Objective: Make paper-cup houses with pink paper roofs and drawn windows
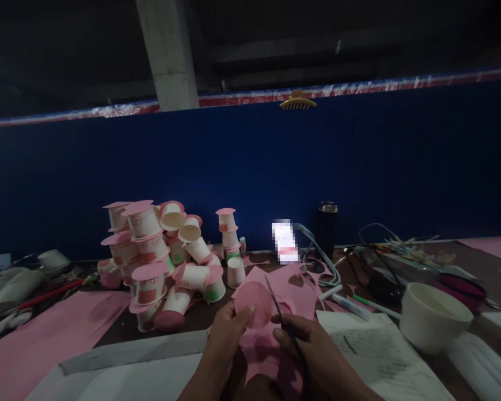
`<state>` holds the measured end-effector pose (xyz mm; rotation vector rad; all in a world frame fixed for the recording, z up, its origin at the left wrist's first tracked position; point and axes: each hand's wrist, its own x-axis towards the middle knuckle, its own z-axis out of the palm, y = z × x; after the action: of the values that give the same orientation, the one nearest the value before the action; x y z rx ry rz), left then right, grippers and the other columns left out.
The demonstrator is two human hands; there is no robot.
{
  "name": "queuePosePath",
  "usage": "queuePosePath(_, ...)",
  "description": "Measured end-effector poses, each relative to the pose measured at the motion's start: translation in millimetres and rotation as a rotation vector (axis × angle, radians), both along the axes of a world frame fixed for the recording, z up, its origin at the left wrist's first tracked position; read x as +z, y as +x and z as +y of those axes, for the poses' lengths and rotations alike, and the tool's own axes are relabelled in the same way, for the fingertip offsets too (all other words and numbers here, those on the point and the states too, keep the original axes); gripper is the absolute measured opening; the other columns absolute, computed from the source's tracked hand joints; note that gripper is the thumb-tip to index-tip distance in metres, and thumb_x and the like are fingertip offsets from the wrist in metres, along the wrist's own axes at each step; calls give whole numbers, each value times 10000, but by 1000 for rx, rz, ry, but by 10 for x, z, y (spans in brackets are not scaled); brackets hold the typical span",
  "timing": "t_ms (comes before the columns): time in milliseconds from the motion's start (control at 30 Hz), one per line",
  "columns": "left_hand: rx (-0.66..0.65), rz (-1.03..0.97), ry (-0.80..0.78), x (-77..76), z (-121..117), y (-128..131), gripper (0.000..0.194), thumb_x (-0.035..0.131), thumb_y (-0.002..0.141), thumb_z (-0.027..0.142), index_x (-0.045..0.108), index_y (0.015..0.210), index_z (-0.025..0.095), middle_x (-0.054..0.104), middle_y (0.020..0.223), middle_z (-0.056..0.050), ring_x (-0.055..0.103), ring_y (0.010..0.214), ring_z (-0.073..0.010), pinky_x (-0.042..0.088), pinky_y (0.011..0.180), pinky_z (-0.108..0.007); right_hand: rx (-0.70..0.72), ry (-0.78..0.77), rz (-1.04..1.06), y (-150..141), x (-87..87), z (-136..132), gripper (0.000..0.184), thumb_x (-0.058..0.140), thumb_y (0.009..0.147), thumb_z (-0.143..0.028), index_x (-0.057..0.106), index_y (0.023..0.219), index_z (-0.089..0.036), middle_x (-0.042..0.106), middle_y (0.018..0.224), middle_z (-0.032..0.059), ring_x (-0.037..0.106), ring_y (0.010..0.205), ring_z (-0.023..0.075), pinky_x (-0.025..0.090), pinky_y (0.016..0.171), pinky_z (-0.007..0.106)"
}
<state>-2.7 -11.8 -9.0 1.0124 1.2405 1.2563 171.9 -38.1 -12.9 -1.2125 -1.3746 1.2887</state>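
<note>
Between thumb and fingers, my left hand grips a pink paper circle, held up in front of me. My right hand is closed around a pair of dark scissors, whose blades point up and away beside the circle's right edge. The scissors' handles are mostly hidden by the fingers. Under and behind both hands lie cut pink paper scraps. A small white paper cup stands just beyond the circle.
Piled paper cups with pink discs fill the left middle. A lit phone and dark bottle stand at the back. To the right are a printed sheet and cream bowl; a white box lies front left.
</note>
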Motion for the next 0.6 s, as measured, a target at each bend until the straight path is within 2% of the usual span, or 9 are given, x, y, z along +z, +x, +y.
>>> queuePosePath(233,-15,-102,-18,157,-65,19,400,705,632,377,657,940,126,604,738,-4,482,635,-113,415,605,-227,-2,-28,42,0,29,7,453,703,700,-401,673,1053,-118,545,625,-26,433,543,90,334,499,211)
queuePosePath(433,-7,-63,8,108,-53,19,405,696,643,406,664,939,132,561,659,11,470,599,-114,415,597,-235,10,-6,31,-15,59,-26,424,718,678,-377,692,1018,-125,588,671,-8,479,592,109,371,542,222)
queuePosePath(600,2,-66,24,110,-60,35,422,704,622,447,671,892,124,587,669,-1,457,567,-107,400,570,-227,43,-14,30,-18,84,-32,448,699,709,-378,666,1062,-103,570,656,-16,461,574,98,345,530,215)
